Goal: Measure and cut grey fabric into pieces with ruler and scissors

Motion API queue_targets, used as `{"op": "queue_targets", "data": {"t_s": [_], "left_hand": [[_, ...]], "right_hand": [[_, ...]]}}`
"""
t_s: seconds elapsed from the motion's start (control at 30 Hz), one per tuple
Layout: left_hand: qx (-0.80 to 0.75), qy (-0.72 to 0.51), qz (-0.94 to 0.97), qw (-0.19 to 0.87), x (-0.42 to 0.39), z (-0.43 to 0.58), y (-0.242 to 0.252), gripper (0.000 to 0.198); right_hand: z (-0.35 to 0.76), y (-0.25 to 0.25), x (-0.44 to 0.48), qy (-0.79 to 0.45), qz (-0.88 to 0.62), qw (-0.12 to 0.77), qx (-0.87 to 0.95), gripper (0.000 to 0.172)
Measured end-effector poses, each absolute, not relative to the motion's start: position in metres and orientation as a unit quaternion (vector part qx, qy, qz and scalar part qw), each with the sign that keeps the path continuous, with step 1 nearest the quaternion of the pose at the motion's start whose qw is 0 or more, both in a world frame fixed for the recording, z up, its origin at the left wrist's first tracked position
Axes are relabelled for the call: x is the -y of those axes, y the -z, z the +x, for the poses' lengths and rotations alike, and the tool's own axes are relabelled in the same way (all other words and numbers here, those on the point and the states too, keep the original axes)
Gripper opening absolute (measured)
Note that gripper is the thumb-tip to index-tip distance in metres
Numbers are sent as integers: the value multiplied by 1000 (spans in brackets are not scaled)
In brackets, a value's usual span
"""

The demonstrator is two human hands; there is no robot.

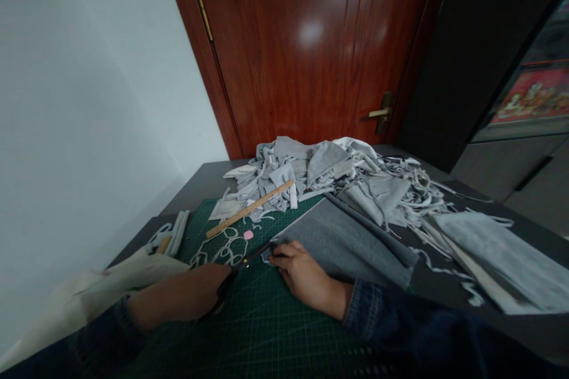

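Observation:
My left hand [202,289] is closed round the handles of a pair of dark scissors [246,262]. Their blades point right and away from me and reach the left edge of a grey-blue cloth [338,243]. Pinched at that same edge, beside the blade tips, is my right hand [302,272]. The cloth lies on a green cutting mat [262,320], with its far right side folded over. How far the blades are apart is too small to make out.
A wooden ruler [251,209] and a pink piece of chalk [248,235] lie beyond the scissors, near loose cords [226,246]. Heaped scraps [311,166] fill the back. Folded cloth [498,254] lies at right, pale cloth [111,284] at left. Behind stands a door [302,59].

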State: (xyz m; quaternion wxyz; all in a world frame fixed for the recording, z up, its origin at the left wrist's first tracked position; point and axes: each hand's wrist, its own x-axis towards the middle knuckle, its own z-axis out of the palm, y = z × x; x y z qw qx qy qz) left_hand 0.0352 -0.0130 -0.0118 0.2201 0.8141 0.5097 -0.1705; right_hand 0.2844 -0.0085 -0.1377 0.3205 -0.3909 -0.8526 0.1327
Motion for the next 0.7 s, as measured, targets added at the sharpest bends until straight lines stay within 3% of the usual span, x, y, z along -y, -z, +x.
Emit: {"op": "queue_targets", "data": {"t_s": [0.1,0.7], "left_hand": [[-497,212,814,214,12,42,10,49],[-464,197,839,206,5,45,7,45]], "right_hand": [[285,137,10,-127,-387,314,857,31],[285,137,15,-152,-402,317,846,39]]}}
